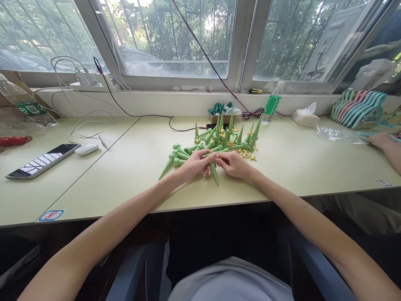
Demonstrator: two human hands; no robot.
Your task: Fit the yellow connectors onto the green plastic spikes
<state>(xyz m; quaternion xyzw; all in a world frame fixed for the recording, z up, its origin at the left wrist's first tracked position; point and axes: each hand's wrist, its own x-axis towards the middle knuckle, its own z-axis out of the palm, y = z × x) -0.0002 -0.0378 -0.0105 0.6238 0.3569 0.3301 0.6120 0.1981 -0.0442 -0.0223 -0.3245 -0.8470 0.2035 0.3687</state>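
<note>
My left hand point(198, 164) is closed around a green watering spike point(214, 174), whose pointed end slants down towards the table's front edge. Close against it, my right hand point(234, 164) pinches at the spike's upper end, where a bit of yellow shows between the fingertips; it looks like one of the small yellow valve pieces, mostly hidden. Just beyond both hands lies a heap of green watering spikes point(216, 136), some upright and others on their sides. Small yellow valve pieces point(246, 154) are scattered at the heap's right side and among the spikes.
A small box point(218, 119) and a green-labelled bottle point(272, 103) stand behind the heap. To the left are a phone point(42, 161), a white mouse-like object point(86, 149) and cables. Tissues point(306, 116), hangers point(359, 109) and another person's hand point(380, 141) are at right.
</note>
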